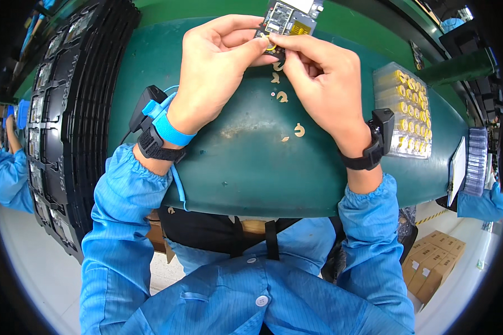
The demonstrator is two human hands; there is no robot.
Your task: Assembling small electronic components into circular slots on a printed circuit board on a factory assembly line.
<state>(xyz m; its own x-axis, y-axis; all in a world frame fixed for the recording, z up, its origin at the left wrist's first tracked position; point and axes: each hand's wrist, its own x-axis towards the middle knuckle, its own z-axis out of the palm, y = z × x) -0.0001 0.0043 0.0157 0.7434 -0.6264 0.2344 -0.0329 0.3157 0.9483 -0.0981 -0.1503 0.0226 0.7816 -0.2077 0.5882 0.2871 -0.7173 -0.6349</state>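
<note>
Near the far side of the green mat (240,162), my left hand (209,72) grips a black circuit board (279,19) by its near left edge. A small round yellow-edged part (271,46) shows on the board by my left thumb. My right hand (327,81) is closed at the same corner, its index fingertip at the yellow-edged part and its thumb against the board's edge. What lies under these fingertips is partly hidden. Below the board, several small beige ring-shaped paper pieces (299,130) lie scattered on the mat.
At right stands a clear plastic tray (388,92) with rows of round yellow-edged parts. A tall stack of black trays (61,123) holding boards rises at left. A coiled blue cord (179,187) hangs by my left wrist. Cardboard boxes (433,262) sit on the floor; other people's blue sleeves show at both sides.
</note>
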